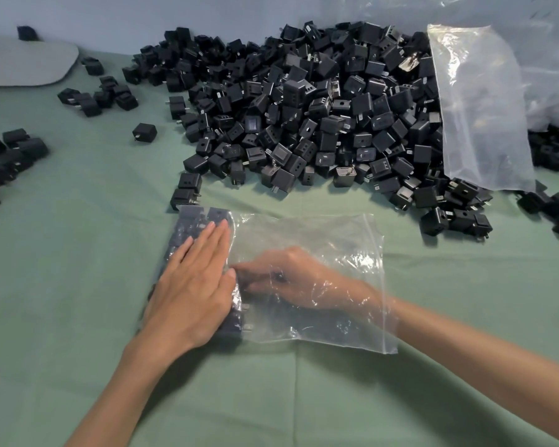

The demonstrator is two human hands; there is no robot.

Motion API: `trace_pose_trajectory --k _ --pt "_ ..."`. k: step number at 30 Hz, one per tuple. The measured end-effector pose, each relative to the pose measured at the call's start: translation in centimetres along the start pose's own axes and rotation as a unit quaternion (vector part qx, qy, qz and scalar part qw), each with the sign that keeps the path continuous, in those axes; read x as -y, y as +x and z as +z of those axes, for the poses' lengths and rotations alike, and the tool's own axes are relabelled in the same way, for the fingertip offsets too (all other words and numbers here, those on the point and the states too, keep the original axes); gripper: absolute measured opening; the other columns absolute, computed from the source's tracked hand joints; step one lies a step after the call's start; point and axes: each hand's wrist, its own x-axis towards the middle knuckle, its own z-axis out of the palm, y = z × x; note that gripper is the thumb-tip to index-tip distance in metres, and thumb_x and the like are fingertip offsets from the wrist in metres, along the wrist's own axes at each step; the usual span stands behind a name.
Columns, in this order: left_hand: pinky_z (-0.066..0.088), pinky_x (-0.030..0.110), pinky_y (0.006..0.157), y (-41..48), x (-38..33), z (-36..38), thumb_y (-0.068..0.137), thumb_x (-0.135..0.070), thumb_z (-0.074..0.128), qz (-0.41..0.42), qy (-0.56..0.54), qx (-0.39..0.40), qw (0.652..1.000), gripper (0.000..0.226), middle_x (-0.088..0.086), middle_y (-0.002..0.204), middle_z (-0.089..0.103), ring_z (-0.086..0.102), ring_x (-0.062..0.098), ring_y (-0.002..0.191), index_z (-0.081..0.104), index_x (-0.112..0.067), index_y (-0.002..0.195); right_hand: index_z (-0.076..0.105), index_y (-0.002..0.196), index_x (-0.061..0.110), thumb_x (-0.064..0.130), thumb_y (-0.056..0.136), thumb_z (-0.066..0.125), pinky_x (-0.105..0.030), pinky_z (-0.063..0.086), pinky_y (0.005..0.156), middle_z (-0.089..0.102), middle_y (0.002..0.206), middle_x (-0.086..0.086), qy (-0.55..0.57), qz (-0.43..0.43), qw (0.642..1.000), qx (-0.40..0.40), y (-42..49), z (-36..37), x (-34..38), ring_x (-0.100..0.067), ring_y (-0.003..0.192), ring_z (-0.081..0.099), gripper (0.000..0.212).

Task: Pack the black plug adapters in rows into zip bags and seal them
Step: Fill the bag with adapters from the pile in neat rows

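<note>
A clear zip bag (336,240) lies flat on the green cloth, its open mouth at the right. Rows of black plug adapters (194,221) fill its left end. My left hand (192,282) rests flat on top of the bag, fingers straight, pressing on those rows. My right hand (291,279) is inside the bag, reaching left toward the rows; the plastic blurs its fingers, and whether they hold an adapter I cannot tell. A big heap of loose black adapters (304,117) lies behind the bag.
A large clear plastic sack (478,108) lies over the heap's right side. Small clusters of adapters (10,156) sit at the left, with more adapters (94,95) further back. A grey pad (23,66) lies at the far left. Green cloth (78,269) covers the table.
</note>
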Motion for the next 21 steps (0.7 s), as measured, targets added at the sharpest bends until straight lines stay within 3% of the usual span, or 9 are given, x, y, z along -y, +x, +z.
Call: trace_pose_trajectory --k 2,7,9,13,14,17,18,21 --pt "-0.021 0.018 0.111 0.0 -0.1 0.2 0.081 -0.047 -0.013 0.005 0.046 0.003 0.999 0.076 -0.013 0.157 -0.018 -0.032 -0.007 0.132 -0.012 -0.020 0.152 0.070 0.102 -0.001 0.012 0.088 0.066 -0.029 0.054 0.076 0.072 0.095 -0.007 0.027 0.022 0.999 -0.019 -0.1 0.4 0.0 -0.012 0.084 0.067 0.019" --pt "-0.020 0.020 0.112 -0.1 -0.1 0.4 0.083 -0.049 -0.013 0.004 0.047 -0.009 0.999 0.070 -0.011 0.157 -0.019 -0.029 -0.005 0.135 -0.018 -0.020 0.147 0.071 0.095 -0.002 0.002 0.086 0.069 -0.016 0.053 0.076 0.073 0.093 -0.010 0.116 0.078 0.989 -0.038 -0.1 0.6 0.0 -0.002 0.083 0.068 0.010" --pt "-0.018 0.021 0.114 -0.2 0.0 0.6 0.084 -0.050 -0.013 -0.001 0.043 -0.014 0.999 0.069 -0.009 0.157 -0.020 -0.029 -0.003 0.137 -0.019 -0.020 0.146 0.071 0.104 -0.001 0.010 0.091 0.063 -0.028 0.055 0.084 0.072 0.103 -0.009 0.105 0.065 0.992 0.012 -0.1 -0.1 0.2 -0.010 0.092 0.068 0.019" --pt "-0.014 0.027 0.117 -0.1 0.0 1.0 0.084 -0.052 -0.015 -0.007 0.064 -0.013 0.998 0.071 -0.002 0.159 -0.019 -0.023 0.006 0.144 -0.020 -0.016 0.145 0.052 0.135 0.006 -0.015 0.086 0.050 -0.037 0.050 0.095 0.062 0.128 -0.010 0.021 0.046 0.992 0.117 -0.7 -1.5 0.1 -0.021 0.111 0.062 0.054" --pt "-0.013 0.028 0.118 -0.1 0.0 1.1 0.084 -0.053 -0.016 -0.007 0.067 -0.013 0.998 0.072 -0.002 0.159 -0.019 -0.022 0.007 0.144 -0.020 -0.016 0.145 0.048 0.138 0.005 -0.020 0.081 0.048 -0.034 0.048 0.097 0.059 0.130 -0.014 0.000 0.044 0.990 0.131 -0.9 -1.6 0.1 -0.023 0.113 0.060 0.062" --pt "-0.014 0.027 0.117 -0.1 0.1 1.1 0.083 -0.055 -0.016 -0.009 0.065 -0.011 0.998 0.072 -0.003 0.158 -0.021 -0.023 0.006 0.143 -0.021 -0.018 0.145 0.048 0.136 -0.003 -0.027 0.069 0.045 -0.005 0.036 0.096 0.057 0.128 -0.021 -0.009 0.024 0.990 0.140 -1.0 -1.8 0.5 -0.016 0.115 0.049 0.071" --pt "-0.014 0.027 0.117 -0.2 0.1 1.1 0.083 -0.055 -0.016 -0.009 0.067 -0.010 0.998 0.073 -0.003 0.158 -0.022 -0.024 0.007 0.143 -0.021 -0.018 0.145 0.049 0.134 -0.006 -0.024 0.070 0.042 -0.008 0.035 0.099 0.056 0.129 -0.022 -0.006 0.024 0.990 0.142 -1.0 -1.8 0.9 -0.018 0.118 0.049 0.067" --pt "-0.017 0.026 0.114 -0.1 0.0 1.0 0.083 -0.056 -0.017 -0.010 0.075 -0.006 0.997 0.074 -0.003 0.157 -0.025 -0.026 0.007 0.142 -0.022 -0.017 0.146 0.050 0.132 -0.007 -0.008 0.087 0.034 -0.032 0.041 0.105 0.052 0.134 -0.025 0.026 0.063 0.990 0.120 -2.1 -3.1 1.6 -0.033 0.124 0.051 0.047"
